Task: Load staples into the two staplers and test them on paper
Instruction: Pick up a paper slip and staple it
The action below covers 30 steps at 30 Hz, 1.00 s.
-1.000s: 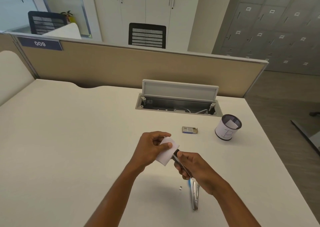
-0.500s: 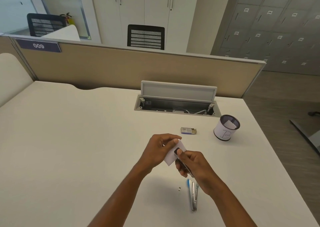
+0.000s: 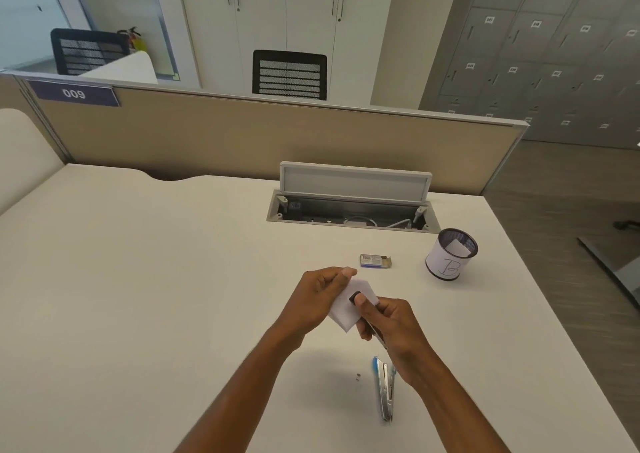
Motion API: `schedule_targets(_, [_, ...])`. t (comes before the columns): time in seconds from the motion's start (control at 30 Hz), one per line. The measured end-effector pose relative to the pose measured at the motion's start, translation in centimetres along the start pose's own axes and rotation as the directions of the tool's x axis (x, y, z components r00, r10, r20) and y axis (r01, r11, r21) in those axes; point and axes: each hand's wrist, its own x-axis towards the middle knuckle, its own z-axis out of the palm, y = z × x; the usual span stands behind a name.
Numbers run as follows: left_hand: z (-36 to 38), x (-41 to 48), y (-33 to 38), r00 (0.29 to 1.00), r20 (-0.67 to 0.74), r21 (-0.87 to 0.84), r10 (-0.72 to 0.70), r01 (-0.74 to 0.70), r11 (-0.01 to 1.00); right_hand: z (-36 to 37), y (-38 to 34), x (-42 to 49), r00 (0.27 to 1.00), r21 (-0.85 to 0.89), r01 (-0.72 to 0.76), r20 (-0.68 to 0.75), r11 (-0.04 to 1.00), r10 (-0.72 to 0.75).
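My left hand [image 3: 317,296] pinches a small folded white paper [image 3: 346,309] above the white desk [image 3: 138,279]. My right hand [image 3: 393,326] grips a dark stapler [image 3: 356,296]; its black nose sits over the paper and my thumb presses on top. Most of that stapler is hidden in my fist. A second stapler [image 3: 385,388], silver with a blue tip, lies on the desk just below my right wrist. A tiny staple piece [image 3: 358,377] lies to its left. A small staple box [image 3: 374,260] lies beyond my hands.
A mesh pen cup [image 3: 450,257] wrapped in white paper with a slip inside stands at the right. An open cable tray [image 3: 351,206] with its lid raised sits at the back of the desk, before a beige partition [image 3: 242,141]. The desk's right edge drops to the floor.
The paper has slid further into the stapler's jaws, and my right thumb now presses over the black nose. Both hands have shifted slightly. The silver stapler has not moved.
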Motion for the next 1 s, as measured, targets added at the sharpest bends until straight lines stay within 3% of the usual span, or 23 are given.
schedule_targets(0.17, [0.0,-0.7,0.1,0.994,0.099,0.105,-0.044,0.034,0.994,0.0,-0.3,0.3,0.996,0.0,0.07,-0.047,0.998,-0.07])
schedule_targets(0.33, [0.8,-1.1,0.0,0.999,0.031,0.091,-0.044,0.041,0.995,-0.1,-0.1,0.3,0.989,-0.006,0.123,-0.085,0.992,-0.123])
schedule_targets(0.47, [0.0,-1.2,-0.1,0.993,0.091,0.014,-0.074,0.073,0.997,0.2,0.4,0.3,0.997,0.021,0.05,-0.054,0.999,-0.049])
schedule_targets(0.57, [-0.9,-1.7,-0.5,0.991,0.107,-0.135,-0.085,0.099,0.986,-0.2,0.4,0.3,0.996,0.165,-0.086,0.033,0.983,0.082])
schedule_targets(0.8, [-1.3,-1.9,-0.7,0.998,-0.038,-0.21,-0.046,0.037,0.977,-0.8,-0.2,0.4,0.959,0.309,-0.185,0.263,0.933,0.103])
schedule_targets(0.93, [-2.1,-1.6,-1.0,0.993,-0.108,-0.255,-0.042,0.013,0.967,-1.3,-0.1,-0.3,0.96,0.323,-0.193,0.259,0.927,0.11])
schedule_targets(1.0, [-2.6,-1.6,-1.3,0.989,-0.145,-0.275,-0.02,-0.021,0.961,-1.3,0.1,-1.1,0.971,0.249,-0.158,0.217,0.955,0.104])
